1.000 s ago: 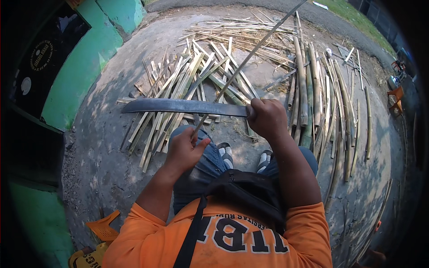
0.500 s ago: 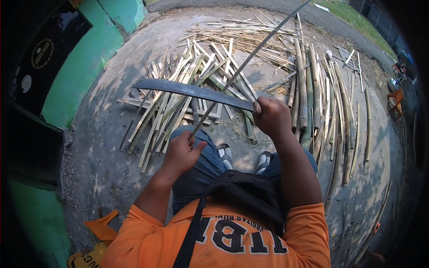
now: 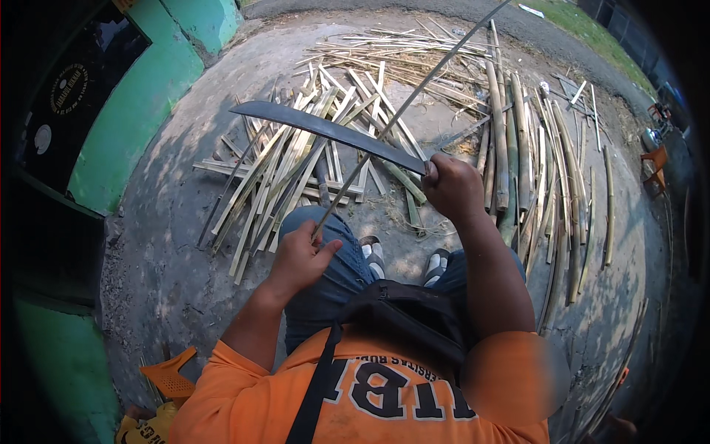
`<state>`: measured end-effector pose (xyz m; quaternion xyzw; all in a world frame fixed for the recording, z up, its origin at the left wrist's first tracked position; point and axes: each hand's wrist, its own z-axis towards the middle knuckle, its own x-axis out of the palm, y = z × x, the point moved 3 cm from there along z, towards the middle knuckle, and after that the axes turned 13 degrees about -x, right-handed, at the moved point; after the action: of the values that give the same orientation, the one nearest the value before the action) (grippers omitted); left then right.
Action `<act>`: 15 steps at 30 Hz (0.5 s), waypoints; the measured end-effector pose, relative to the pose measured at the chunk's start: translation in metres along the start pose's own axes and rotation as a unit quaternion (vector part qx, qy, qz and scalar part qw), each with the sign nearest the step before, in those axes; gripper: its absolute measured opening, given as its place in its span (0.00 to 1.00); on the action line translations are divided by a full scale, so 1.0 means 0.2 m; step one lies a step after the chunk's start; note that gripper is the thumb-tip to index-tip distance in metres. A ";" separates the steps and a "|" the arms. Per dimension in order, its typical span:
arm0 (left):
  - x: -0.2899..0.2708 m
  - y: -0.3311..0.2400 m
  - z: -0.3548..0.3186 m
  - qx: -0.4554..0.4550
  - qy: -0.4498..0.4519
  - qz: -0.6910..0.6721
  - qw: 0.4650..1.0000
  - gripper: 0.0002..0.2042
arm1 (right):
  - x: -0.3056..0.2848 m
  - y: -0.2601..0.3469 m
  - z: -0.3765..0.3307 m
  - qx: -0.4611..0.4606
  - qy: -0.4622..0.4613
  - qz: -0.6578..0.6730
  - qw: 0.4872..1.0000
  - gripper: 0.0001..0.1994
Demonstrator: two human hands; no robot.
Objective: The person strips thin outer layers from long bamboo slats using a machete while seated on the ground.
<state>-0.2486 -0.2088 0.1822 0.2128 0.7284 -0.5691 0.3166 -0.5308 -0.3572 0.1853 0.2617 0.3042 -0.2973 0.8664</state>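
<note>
My right hand (image 3: 455, 189) is closed round the handle of a machete (image 3: 325, 132), its long dark blade pointing left and slightly away from me. A long, thin bamboo strip (image 3: 433, 76) runs from my left knee toward the far right. The fingers of my left hand (image 3: 299, 257) pinch its near end just above the knee. Blade and strip cross in front of me; whether they touch I cannot tell. Beyond them lies a heap of split bamboo pieces (image 3: 274, 174).
Whole bamboo poles (image 3: 503, 148) lie on the right, with more thin strips (image 3: 399, 48) farther off. A green wall (image 3: 174, 55) stands on the left. An orange plastic chair (image 3: 171, 372) is at the lower left, another chair (image 3: 655, 164) at the far right.
The machete's tip has swung away from me and its handle has shifted slightly right. My left hand stays nearly in place on the strip, which has tilted a little.
</note>
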 end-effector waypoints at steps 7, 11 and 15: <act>0.07 0.04 0.02 0.000 0.098 -0.092 0.991 0.23 | 0.02 0.20 -0.01 -0.116 0.030 0.011 0.993 0.07; 0.05 0.03 0.03 -0.016 0.142 -0.099 0.985 0.21 | 0.03 0.14 -0.02 -0.101 0.035 -0.020 0.994 0.08; 0.05 0.03 0.02 -0.005 0.132 -0.105 0.986 0.23 | 0.00 0.16 -0.01 -0.135 0.009 -0.023 0.990 0.08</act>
<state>-0.2511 -0.2113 0.1696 0.2064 0.7848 -0.5628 0.1574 -0.5101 -0.3351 0.1922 0.1377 0.3558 -0.2706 0.8839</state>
